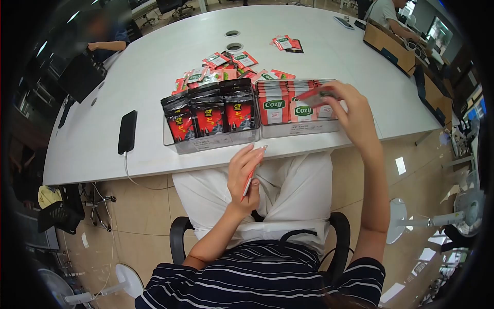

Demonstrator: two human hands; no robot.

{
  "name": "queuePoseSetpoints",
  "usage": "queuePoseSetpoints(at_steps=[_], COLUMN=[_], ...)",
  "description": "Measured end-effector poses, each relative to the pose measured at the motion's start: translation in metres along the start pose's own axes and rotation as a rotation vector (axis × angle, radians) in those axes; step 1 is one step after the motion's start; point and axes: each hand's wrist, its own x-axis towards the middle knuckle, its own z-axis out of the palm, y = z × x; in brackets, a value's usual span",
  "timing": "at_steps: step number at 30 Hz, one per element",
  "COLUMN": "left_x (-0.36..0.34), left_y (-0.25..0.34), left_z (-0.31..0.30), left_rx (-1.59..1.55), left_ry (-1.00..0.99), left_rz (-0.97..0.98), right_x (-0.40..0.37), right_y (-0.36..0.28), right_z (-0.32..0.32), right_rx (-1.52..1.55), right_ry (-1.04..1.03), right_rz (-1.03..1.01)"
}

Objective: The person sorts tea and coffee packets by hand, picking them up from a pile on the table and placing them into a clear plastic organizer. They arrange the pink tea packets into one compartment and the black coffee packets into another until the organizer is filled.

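Tea packets [274,110] stand in the right clear box [280,130] on the table [334,46]. The right hand [355,107] pinches another packet [314,97] over it; the left hand [238,177] clasps a red packet [248,184] above the lap [303,180]. Crowding in the box could crumple one; a slack left grip could drop the other.

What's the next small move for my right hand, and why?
Probably lower the packet in your right hand into the right-hand clear box: it's held over that box, where upright Cozy packets already stand, and looks not yet settled among them.
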Motion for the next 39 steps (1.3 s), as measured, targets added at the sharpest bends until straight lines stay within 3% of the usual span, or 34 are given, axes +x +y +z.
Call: queuePoseSetpoints(at_steps=[2, 5, 13, 17, 23, 29, 32, 35, 39], left_x=[0.009, 0.029, 0.045, 0.044, 0.044, 0.041, 0.042, 0.044, 0.049], left_y=[-0.01, -0.015, -0.029, -0.031, -0.032, -0.037, -0.037, -0.034, -0.023], left_z=[0.002, 0.005, 0.021, 0.022, 0.023, 0.022, 0.022, 0.02, 0.015], left_rx=[0.162, 0.314, 0.58, 0.604, 0.611, 0.595, 0.6, 0.546, 0.226], left_ry=[-0.041, -0.14, -0.239, -0.232, -0.219, -0.238, -0.235, -0.251, -0.217], left_rz=[0.107, 0.175, 0.144, 0.138, 0.14, 0.165, 0.17, 0.133, -0.043], right_x=[0.013, 0.021, 0.039, 0.05, 0.042, 0.043, 0.043, 0.043, 0.035], right_y=[0.031, 0.037, 0.044, 0.033, 0.037, 0.03, 0.036, 0.038, 0.025], right_z=[0.0, 0.017, 0.034, 0.022, 0.036, 0.04, 0.041, 0.04, 0.03], right_rx=[-0.199, -0.263, -0.362, -0.458, -0.584, -0.628, -0.612, -0.544, -0.388], right_ry=[-0.313, -0.416, -0.394, -0.402, -0.326, -0.428, -0.35, -0.363, -0.264], right_rz=[-0.169, -0.243, -0.388, -0.315, -0.461, -0.244, -0.346, -0.318, -0.193])
